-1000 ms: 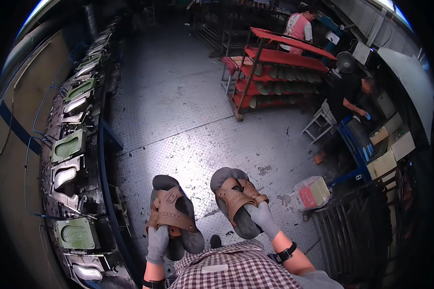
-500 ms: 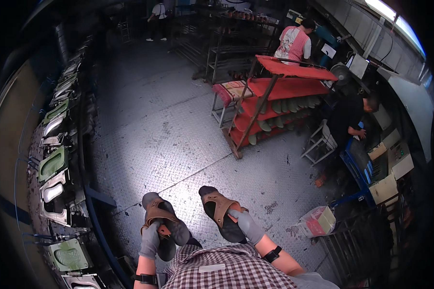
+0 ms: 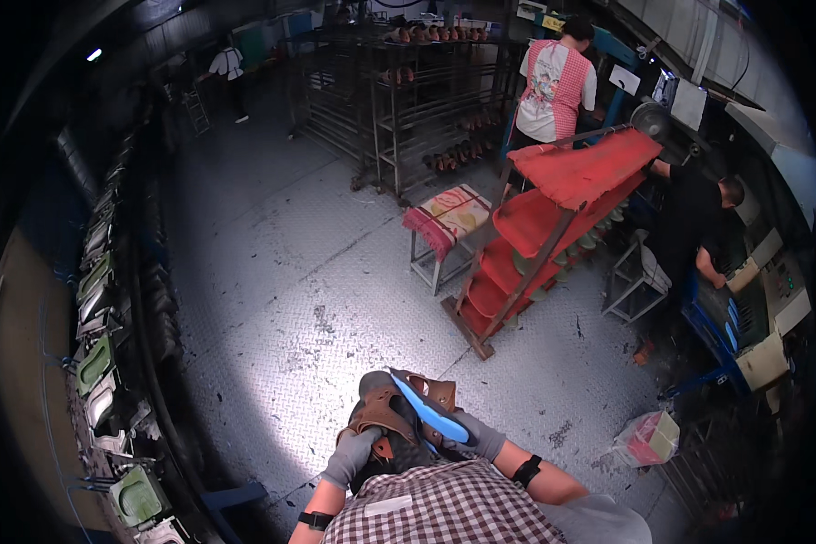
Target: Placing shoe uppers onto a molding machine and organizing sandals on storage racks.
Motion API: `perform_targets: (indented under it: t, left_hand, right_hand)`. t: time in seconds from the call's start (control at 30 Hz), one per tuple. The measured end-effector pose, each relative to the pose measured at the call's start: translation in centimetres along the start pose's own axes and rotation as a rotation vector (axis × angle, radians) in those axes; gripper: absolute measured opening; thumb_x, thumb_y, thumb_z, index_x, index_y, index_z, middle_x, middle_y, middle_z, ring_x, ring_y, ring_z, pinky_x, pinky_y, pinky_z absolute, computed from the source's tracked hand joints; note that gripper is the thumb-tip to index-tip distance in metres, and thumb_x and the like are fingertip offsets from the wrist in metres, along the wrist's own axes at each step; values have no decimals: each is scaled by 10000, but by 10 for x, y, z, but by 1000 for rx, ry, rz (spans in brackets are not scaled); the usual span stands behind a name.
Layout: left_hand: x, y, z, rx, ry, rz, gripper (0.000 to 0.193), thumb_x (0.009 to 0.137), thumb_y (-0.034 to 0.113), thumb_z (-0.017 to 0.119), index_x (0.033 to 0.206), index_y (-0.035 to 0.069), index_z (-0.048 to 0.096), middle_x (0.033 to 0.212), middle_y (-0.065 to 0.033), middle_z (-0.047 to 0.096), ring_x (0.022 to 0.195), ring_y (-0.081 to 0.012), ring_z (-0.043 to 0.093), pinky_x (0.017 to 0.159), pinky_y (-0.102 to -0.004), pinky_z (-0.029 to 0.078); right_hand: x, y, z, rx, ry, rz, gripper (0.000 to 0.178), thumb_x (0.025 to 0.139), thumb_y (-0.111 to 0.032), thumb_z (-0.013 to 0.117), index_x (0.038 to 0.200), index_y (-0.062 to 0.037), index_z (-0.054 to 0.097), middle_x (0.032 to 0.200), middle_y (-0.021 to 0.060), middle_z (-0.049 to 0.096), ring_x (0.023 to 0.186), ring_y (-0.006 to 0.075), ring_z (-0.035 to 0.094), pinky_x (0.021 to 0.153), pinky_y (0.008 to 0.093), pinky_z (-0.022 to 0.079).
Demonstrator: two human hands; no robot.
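Observation:
Both my hands wear grey gloves and hold brown-strapped sandals close together in front of my checked apron. My left hand is closed on a sandal by its strap, with its dark toe pointing away from me. My right hand grips another sandal, tilted on its side so that a bright blue strip of its sole shows. The two sandals overlap and seem to touch. Below them more dark sole is visible; whether it belongs to a further sandal I cannot tell.
Along the left runs a row of machine moulds. Ahead to the right stands a red-shelved rack beside a cloth-covered stool. One person sits at a blue-framed machine; another stands behind the rack. A box lies at right.
My hands have come together from apart, and both sandals now meet in the middle. The right sandal has turned on its side, showing blue. My view has shifted to the left.

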State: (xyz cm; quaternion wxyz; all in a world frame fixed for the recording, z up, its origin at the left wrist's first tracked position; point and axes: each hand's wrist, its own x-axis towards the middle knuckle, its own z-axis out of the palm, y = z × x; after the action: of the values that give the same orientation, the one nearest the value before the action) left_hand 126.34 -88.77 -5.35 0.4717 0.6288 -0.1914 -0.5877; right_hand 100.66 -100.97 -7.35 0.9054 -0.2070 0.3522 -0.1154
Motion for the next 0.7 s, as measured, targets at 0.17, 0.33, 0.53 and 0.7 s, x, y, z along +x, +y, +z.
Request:
perform_targets:
  t: [0.17, 0.33, 0.53, 0.7]
  left_hand:
    - [93, 83, -24, 95, 33, -58, 331, 846, 161, 731, 1093, -51, 674, 1029, -100, 711, 867, -181, 671, 754, -314, 538]
    - [177, 109, -70, 20, 65, -133, 285, 888, 103, 680, 1149, -12, 664, 1047, -78, 707, 896, -160, 674, 773, -304, 544]
    - [327, 152, -72, 1039, -267, 226, 380, 860, 211, 682, 1198, 39, 668, 1044, -140, 727, 969, -268, 696, 827, -382, 546]
    - [389, 184, 89, 1677, -581, 363, 468, 791, 322, 714, 1145, 17, 688, 1144, -246, 679, 1092, -399, 641, 956, -449, 493]
  right_hand:
    - [105, -96, 19, -563, 152, -321, 261, 881, -244, 648, 819, 8, 672, 763, 43, 657, 668, 132, 599, 614, 280, 483]
    - [84, -193, 86, -742, 369, -306, 313, 875, -182, 665, 1088, 46, 639, 967, 86, 676, 884, 138, 607, 785, 279, 495]
    - [40, -97, 1, -404, 935, -391, 427, 903, -184, 671, 1260, 29, 575, 1045, 109, 679, 934, 198, 642, 822, 330, 520]
    - [-61, 102, 13, 95, 1880, -343, 395, 893, -207, 698, 1205, 19, 613, 1006, 115, 703, 911, 234, 670, 796, 364, 521]
